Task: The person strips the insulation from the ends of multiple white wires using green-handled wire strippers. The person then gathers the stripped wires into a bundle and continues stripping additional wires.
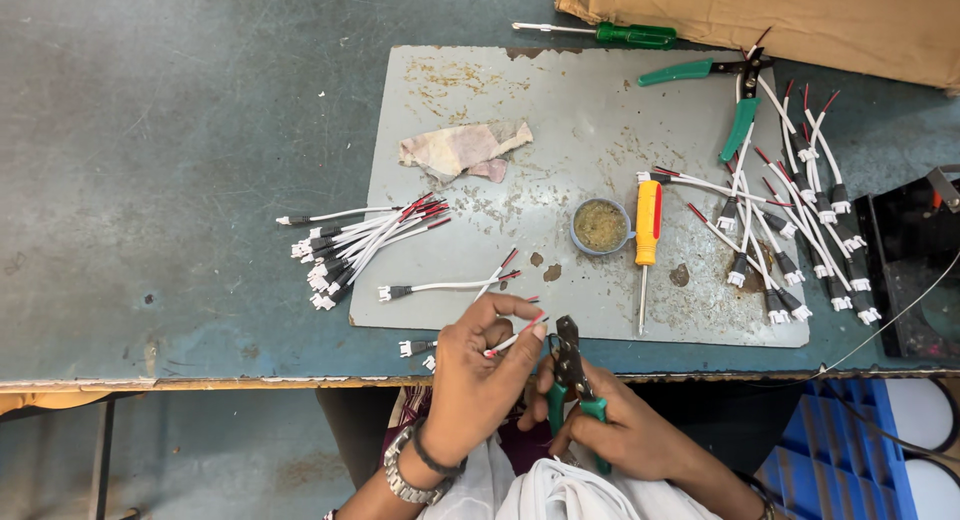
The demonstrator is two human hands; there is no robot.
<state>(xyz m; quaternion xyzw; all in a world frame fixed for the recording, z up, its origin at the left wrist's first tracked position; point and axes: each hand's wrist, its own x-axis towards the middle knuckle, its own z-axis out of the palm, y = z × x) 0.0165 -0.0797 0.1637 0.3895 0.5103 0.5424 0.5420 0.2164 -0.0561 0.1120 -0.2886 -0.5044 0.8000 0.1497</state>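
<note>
Wire (515, 340) pinched in my left hand (478, 365) slants up to the right at the table's near edge, its bare end just left of the cutters (570, 365) my right hand (610, 430) grips.

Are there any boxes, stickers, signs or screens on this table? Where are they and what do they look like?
Cardboard box: top right corner of the bench, behind the grey metal plate; flat, brown, with some dark marks near its upper edge.
Black box-like thing: right edge of the bench, dark and shiny; what it is cannot be told.
No stickers, signs or screens show.
</note>
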